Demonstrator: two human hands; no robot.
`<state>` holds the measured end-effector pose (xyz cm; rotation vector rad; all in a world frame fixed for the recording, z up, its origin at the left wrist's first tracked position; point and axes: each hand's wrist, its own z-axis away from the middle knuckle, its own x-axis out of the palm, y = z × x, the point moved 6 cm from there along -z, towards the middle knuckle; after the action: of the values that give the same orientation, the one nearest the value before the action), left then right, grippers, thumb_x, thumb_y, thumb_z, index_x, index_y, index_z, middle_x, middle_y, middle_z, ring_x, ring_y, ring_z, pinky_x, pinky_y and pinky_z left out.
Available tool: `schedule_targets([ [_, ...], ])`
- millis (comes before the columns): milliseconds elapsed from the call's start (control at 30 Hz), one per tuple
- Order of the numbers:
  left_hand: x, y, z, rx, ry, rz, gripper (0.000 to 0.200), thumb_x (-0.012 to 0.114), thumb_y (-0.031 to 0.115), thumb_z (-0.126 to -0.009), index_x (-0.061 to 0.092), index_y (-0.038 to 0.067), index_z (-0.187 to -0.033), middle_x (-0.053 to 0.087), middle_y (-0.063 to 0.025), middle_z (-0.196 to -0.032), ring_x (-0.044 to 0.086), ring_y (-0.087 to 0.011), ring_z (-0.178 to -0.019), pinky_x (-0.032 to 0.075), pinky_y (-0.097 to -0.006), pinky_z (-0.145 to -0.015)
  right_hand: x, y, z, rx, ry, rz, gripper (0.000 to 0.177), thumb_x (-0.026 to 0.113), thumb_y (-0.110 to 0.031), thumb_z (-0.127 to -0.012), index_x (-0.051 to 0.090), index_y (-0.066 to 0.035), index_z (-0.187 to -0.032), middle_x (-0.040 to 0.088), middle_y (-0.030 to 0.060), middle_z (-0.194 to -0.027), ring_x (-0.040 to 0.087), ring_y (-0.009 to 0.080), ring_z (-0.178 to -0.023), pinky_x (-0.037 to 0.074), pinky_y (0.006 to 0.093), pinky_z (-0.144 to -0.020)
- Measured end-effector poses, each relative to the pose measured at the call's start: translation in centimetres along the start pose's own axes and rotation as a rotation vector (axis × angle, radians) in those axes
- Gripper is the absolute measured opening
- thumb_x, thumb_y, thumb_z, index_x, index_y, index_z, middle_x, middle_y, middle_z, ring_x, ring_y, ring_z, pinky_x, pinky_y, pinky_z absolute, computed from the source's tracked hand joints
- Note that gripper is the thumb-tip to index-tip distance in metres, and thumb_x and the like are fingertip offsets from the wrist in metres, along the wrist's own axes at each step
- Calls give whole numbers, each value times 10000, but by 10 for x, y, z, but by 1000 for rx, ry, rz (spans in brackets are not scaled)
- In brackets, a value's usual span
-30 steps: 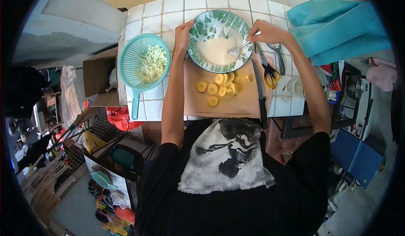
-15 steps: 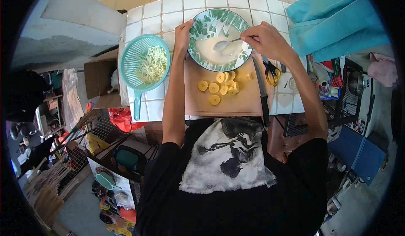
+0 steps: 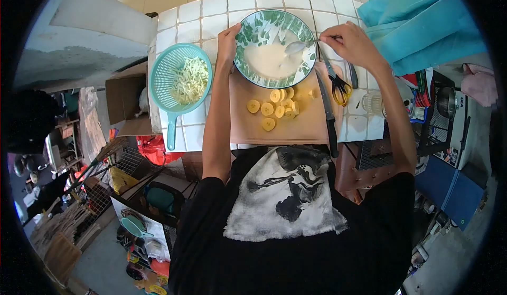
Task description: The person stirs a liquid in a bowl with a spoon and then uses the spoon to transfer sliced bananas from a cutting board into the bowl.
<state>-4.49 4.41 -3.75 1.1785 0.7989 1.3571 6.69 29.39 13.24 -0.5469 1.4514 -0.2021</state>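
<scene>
A green-and-white enamel bowl [image 3: 248,69] rests at the far end of the cutting board [image 3: 248,129], with pale, runny batter [image 3: 269,58] pooled inside. My left hand [image 3: 228,43] grips its left rim. In my right hand [image 3: 353,44] is a metal spoon [image 3: 296,47], pinched by the handle above the right rim; its coated head hangs over the batter's right side. Several yellow banana slices [image 3: 268,109] lie on the board just below the bowl. A knife [image 3: 330,116] with a black handle lies along the board's right edge.
Left of the board stands a turquoise strainer [image 3: 157,84] holding shredded cabbage [image 3: 191,81]. Scissors [image 3: 339,90] with black-and-yellow handles and a clear glass [image 3: 373,104] are on the right. Turquoise cloth [image 3: 422,31] covers the table's far right corner.
My right hand has moved right, drawing the spoon from the middle of the batter toward the bowl's right side. My left hand stays on the rim.
</scene>
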Motion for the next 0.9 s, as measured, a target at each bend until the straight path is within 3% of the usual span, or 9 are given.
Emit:
schedule_targets([
  [133, 1, 0, 0, -8, -26, -7, 321, 590, 228, -879, 662, -66, -984, 662, -68, -876, 570, -120, -767, 434, -240, -731, 2, 9, -15, -51, -72, 65, 169, 613, -140, -815, 678, 5, -875, 633, 170, -693, 587, 294, -600, 454, 349, -598],
  [233, 2, -1, 0, -12, -32, 0, 304, 590, 230, -878, 673, -54, -950, 660, -59, -865, 564, -114, -747, 431, -239, -720, 28, 22, -26, -21, -250, 17, 176, 624, -134, -787, 675, 21, -853, 646, 177, -722, 615, 293, -658, 469, 344, -636],
  [367, -1, -1, 0, 19, -16, -18, 291, 588, 228, -879, 683, -44, -923, 658, -52, -844, 558, -109, -735, 430, -240, -712, 64, 21, -33, 40, -433, -223, 217, 633, -145, -778, 667, 59, -845, 668, 164, -781, 622, 218, -730, 479, 321, -721],
  [433, -1, 0, 1, 29, -4, -18, 292, 591, 228, -878, 681, -45, -927, 658, -52, -841, 559, -108, -738, 431, -240, -712, 65, 13, -32, 45, -304, -374, 227, 633, -156, -801, 671, 55, -875, 671, 151, -803, 615, 207, -731, 481, 320, -719],
  [567, 0, 0, 1, 11, -12, 12, 291, 598, 218, -875, 676, -54, -944, 663, -61, -853, 567, -110, -750, 437, -237, -717, 50, 6, -33, 137, -246, -336, 234, 624, -166, -829, 672, 49, -907, 675, 149, -835, 613, 207, -728, 487, 319, -720],
  [700, 2, 0, 1, 11, -28, 47, 286, 602, 203, -874, 672, -61, -956, 667, -71, -873, 576, -114, -760, 442, -236, -727, 11, -17, -20, 48, -95, -210, 219, 600, -164, -858, 671, 22, -948, 673, 132, -842, 614, 214, -716, 491, 348, -719],
  [767, 2, 2, 2, 11, -33, 33, 281, 602, 198, -874, 671, -61, -960, 669, -75, -882, 581, -114, -764, 445, -238, -731, 1, -31, -15, -71, -75, 57, 184, 586, -154, -834, 675, 1, -878, 664, 154, -810, 624, 323, -753, 487, 404, -688],
  [900, 0, -1, -2, 26, -41, 39, 288, 607, 205, -873, 670, -62, -961, 667, -72, -872, 577, -113, -757, 443, -235, -724, 10, -28, 1, -260, 50, 132, 156, 578, -133, -824, 672, -9, -835, 645, 156, -766, 602, 334, -713, 483, 413, -686],
])
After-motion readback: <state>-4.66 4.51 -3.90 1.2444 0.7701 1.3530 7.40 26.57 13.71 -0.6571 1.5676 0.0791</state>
